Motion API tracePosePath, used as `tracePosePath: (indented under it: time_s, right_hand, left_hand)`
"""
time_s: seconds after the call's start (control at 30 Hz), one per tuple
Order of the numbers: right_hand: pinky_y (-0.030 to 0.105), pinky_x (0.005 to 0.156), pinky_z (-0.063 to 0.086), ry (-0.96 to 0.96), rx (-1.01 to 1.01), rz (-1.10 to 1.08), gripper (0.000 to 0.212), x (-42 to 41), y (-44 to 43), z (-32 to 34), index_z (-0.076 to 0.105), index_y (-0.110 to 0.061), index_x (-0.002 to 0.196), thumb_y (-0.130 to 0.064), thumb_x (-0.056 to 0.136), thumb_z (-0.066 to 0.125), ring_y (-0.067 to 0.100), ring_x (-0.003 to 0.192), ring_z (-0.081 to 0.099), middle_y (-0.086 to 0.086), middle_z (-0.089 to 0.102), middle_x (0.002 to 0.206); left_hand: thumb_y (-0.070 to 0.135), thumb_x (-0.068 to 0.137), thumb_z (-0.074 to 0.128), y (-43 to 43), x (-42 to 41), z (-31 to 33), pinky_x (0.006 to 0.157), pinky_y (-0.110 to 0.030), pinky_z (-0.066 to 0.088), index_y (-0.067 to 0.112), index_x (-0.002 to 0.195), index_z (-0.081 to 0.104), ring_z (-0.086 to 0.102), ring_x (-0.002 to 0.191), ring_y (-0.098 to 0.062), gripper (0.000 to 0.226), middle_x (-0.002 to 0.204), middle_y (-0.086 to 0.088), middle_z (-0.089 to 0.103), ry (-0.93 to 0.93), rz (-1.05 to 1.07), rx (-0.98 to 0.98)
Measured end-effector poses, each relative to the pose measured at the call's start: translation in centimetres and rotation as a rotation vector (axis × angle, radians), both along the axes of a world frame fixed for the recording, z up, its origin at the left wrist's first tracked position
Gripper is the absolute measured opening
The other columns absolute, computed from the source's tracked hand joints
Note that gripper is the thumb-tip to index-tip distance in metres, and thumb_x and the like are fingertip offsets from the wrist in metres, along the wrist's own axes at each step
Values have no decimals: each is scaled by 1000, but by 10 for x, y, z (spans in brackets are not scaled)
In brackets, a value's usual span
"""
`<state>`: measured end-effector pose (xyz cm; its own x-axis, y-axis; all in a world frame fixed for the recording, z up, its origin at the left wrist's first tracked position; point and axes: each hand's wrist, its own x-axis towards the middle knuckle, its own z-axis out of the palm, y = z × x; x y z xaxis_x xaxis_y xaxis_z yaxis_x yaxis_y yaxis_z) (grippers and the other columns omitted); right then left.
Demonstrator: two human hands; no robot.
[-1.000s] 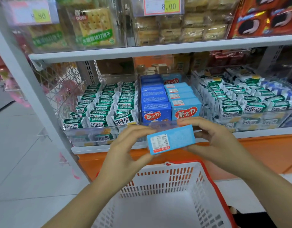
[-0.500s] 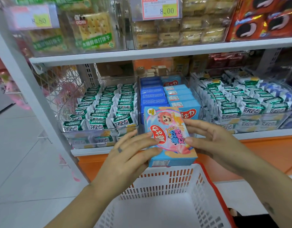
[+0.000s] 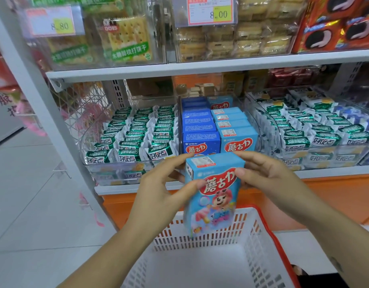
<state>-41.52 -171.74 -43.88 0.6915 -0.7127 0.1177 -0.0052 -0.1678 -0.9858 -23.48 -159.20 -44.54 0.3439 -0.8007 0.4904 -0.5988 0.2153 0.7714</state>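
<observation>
A light blue snack box with a red logo and a cartoon figure stands upright in the air, its front face toward me. My left hand pinches its left edge between thumb and fingers. My right hand grips its upper right corner. The box hangs just above the far rim of a white plastic basket with a red edge. Behind it, on the shelf, a clear bin holds rows of the same blue boxes.
Clear bins of green-and-white wrapped snacks flank the blue boxes on both sides. The upper shelf carries cracker packs and price tags. A white shelf upright stands on the left, with pale floor tiles beyond it.
Both hands have turned the box from lying sideways with its label end up to standing upright with its front toward me, and lowered it slightly toward the basket.
</observation>
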Motion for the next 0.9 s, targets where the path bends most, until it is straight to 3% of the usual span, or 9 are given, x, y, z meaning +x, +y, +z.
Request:
tracePosePath:
  time_s: [0.07,0.13,0.3,0.37,0.47,0.6,0.7,0.83,0.9]
  right_hand:
    - [26,81,57,-21,38,-39,47,1,-3,-2,63,-22,111,-34,65,64,13,96,68,-1,72,102]
    - [21,80,56,-42,16,-82,45,2,-3,0,64,-24,106,-35,63,65,11,94,67,3,70,102]
    - [12,75,47,-36,-307,-142,39,7,7,13,64,-38,96,-40,58,76,0,74,54,-5,61,86]
    - [8,77,42,-25,-496,-167,43,7,10,17,61,-42,99,-41,62,82,-1,79,54,-11,59,90]
    - [8,81,41,-57,-632,-184,42,4,8,27,59,-44,103,-38,65,76,-2,88,55,-20,59,95]
    - [11,75,47,-99,-559,-219,32,-4,-6,46,60,-43,104,-42,72,67,-1,96,56,-19,61,101]
    - [10,76,48,-178,-503,-335,25,-8,-29,50,59,-43,103,-38,79,60,-1,94,57,-13,63,103]
    - [7,83,44,-69,-500,-415,26,-1,-71,36,61,-33,111,-19,89,63,-11,91,56,-16,63,104]
    - [12,92,42,51,-512,-416,30,4,-89,26,60,-30,117,-17,90,62,-11,97,53,-14,61,112]
  left_hand:
    - [51,71,70,-2,0,5,72,-18,52,51,107,56,61,77,0,38,101,13,68,83,-33,91]
    - [58,72,70,-4,4,12,75,-28,57,49,107,58,62,86,1,38,102,15,68,52,-72,182]
    - [37,75,77,-15,7,32,91,-12,43,29,122,62,55,105,7,50,115,19,62,-247,-98,254]
    - [28,76,78,-19,6,38,91,-8,38,28,122,62,52,104,8,49,109,26,59,-345,-106,251]
    - [22,78,77,-20,6,45,88,-8,38,37,113,58,53,102,7,42,109,26,59,-318,-100,194]
    - [19,81,73,-25,7,54,90,-7,39,38,115,54,49,109,12,44,115,24,58,-252,13,77]
    - [13,81,73,-34,7,61,85,0,34,34,116,53,48,102,15,45,111,24,55,-391,105,-75]
    - [3,77,74,-64,15,52,95,-31,44,29,121,53,51,115,-10,56,121,6,61,-547,240,-184]
    - [1,74,74,-85,20,46,96,-30,40,27,121,55,45,122,-11,56,124,4,61,-616,281,-184]
